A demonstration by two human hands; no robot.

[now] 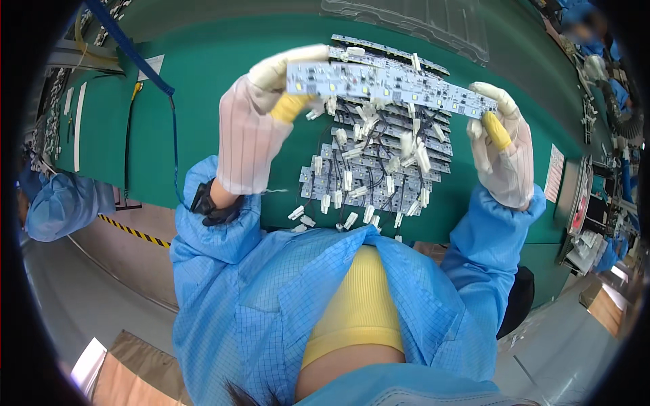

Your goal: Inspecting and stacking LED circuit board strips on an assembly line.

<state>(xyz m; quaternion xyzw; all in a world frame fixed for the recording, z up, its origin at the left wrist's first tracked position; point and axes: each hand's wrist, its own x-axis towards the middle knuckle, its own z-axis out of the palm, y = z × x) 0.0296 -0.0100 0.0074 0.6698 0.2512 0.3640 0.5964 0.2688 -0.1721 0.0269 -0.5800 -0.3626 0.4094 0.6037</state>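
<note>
At the far left edge, another worker's blue sleeve (64, 203) shows beside the green desk (203, 74), and a blue coiled cord (139, 64) runs down across the mat toward the person's left wrist.

The left hand (254, 128), in a pale striped glove with a yellow fingertip cover, is raised above the desk. Its grip is closed in a pinch on the left end of a long white LED strip board (389, 86), thumb below and fingers curled over the top edge.

The board is lifted clear of the desk and spans the gap between the two hands. Its long axis runs left to right and tilts slightly downward toward the right. Small square emitters dot the face turned to the camera.

Directly beneath it, on the mat, lies a stack of similar boards (379, 155), fanned out with black wires and white connectors (349, 220) trailing toward the person's body. The held board sits above the upper part of this pile, apart from it, and roughly parallel to the boards there.

The right hand (501, 152), gloved the same way, pinches the board's right end, its yellow-tipped thumb pressed against the lower edge. Both hands are equally engaged, one at each end. A clear plastic tray (420, 24) rests at the desk's far side, above the pile.
</note>
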